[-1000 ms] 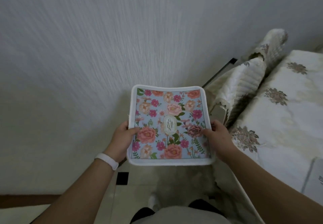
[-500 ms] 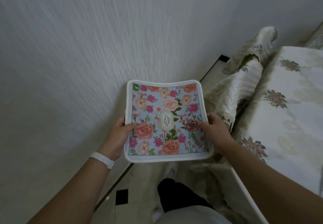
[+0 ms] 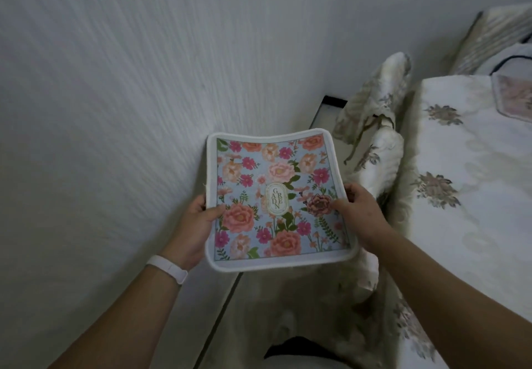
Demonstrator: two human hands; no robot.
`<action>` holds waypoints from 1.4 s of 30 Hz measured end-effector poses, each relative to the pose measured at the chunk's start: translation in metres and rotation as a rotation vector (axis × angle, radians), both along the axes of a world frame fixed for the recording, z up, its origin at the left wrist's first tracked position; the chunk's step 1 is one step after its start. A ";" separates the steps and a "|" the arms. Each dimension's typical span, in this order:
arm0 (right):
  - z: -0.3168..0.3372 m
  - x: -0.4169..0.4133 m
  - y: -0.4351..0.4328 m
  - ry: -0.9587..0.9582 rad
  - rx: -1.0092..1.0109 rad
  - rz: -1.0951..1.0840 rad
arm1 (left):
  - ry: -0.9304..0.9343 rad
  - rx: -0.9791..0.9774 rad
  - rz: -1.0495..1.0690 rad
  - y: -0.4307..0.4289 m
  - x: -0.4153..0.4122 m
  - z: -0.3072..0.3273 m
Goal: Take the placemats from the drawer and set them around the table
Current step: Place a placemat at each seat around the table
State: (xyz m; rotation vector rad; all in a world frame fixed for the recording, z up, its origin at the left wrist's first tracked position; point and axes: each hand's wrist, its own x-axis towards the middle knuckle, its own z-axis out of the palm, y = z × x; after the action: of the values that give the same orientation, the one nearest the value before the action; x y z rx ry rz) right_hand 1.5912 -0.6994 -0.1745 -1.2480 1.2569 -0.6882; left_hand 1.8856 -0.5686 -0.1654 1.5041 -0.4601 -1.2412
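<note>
Square floral placemat (image 3: 277, 198), pale blue ground, pink and orange blooms, white fabric border, "GARDEN" label at centre, held flat in the air. Left hand (image 3: 195, 226) grips its left edge, thumb on top; white wristband (image 3: 167, 268) on that wrist. Right hand (image 3: 358, 214) grips the right edge. Textured white wall (image 3: 115, 95) to the left. Table under cream floral-embroidered cloth (image 3: 472, 190) at right, cream-covered chair (image 3: 380, 127) beside it.

"GARDEN" in gold letters, stacked inside a small oval label (image 3: 276, 199), centre of the floral placemat (image 3: 276, 198)
</note>
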 end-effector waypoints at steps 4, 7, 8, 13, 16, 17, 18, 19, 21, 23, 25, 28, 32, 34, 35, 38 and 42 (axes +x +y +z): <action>0.012 -0.022 -0.027 0.018 -0.022 -0.110 | 0.003 0.009 -0.081 -0.061 -0.012 0.005; 0.020 -0.047 -0.041 0.030 -0.039 -0.206 | 0.028 0.012 -0.176 -0.107 -0.028 0.007; 0.022 -0.055 -0.045 0.029 -0.046 -0.242 | 0.033 0.010 -0.208 -0.122 -0.033 0.008; 0.026 -0.094 -0.061 0.029 -0.063 -0.424 | 0.051 0.001 -0.390 -0.201 -0.066 0.011; 0.027 -0.115 -0.072 0.042 -0.068 -0.534 | 0.082 -0.004 -0.502 -0.248 -0.088 0.012; 0.028 -0.121 -0.076 0.052 -0.069 -0.572 | 0.090 -0.004 -0.543 -0.264 -0.096 0.012; 0.027 -0.128 -0.081 0.064 -0.068 -0.612 | 0.102 0.000 -0.585 -0.282 -0.104 0.012; 0.027 -0.134 -0.086 0.072 -0.065 -0.653 | 0.111 0.007 -0.623 -0.301 -0.112 0.011; 0.026 -0.145 -0.098 0.082 -0.056 -0.738 | 0.113 0.021 -0.695 -0.341 -0.129 0.009; 0.024 -0.153 -0.111 0.100 -0.043 -0.822 | 0.106 0.013 -0.788 -0.379 -0.148 0.009; 0.022 -0.160 -0.123 0.113 -0.026 -0.900 | 0.102 -0.003 -0.876 -0.415 -0.168 0.009; 0.018 -0.165 -0.138 0.136 0.001 -1.018 | 0.114 0.006 -0.965 -0.458 -0.195 0.009; 0.019 -0.165 -0.144 0.163 0.041 -1.158 | 0.117 0.055 -1.087 -0.492 -0.223 0.008; 0.021 -0.164 -0.142 0.169 0.050 -1.219 | 0.121 0.063 -1.154 -0.504 -0.236 0.011; 0.022 -0.164 -0.141 0.169 0.056 -1.251 | 0.116 0.060 -1.186 -0.510 -0.243 0.011; 0.026 -0.164 -0.133 0.179 0.068 -1.349 | 0.103 0.054 -1.274 -0.521 -0.266 0.011; 0.028 -0.162 -0.112 0.180 0.082 -1.458 | 0.077 0.103 -1.385 -0.523 -0.295 0.004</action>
State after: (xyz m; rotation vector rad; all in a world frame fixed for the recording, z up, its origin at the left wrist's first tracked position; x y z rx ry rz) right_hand 1.4289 -0.8117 -0.1465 -0.1132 2.2595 -1.5035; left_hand 1.5903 -1.0913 -0.1614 1.1186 -1.5402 -2.3523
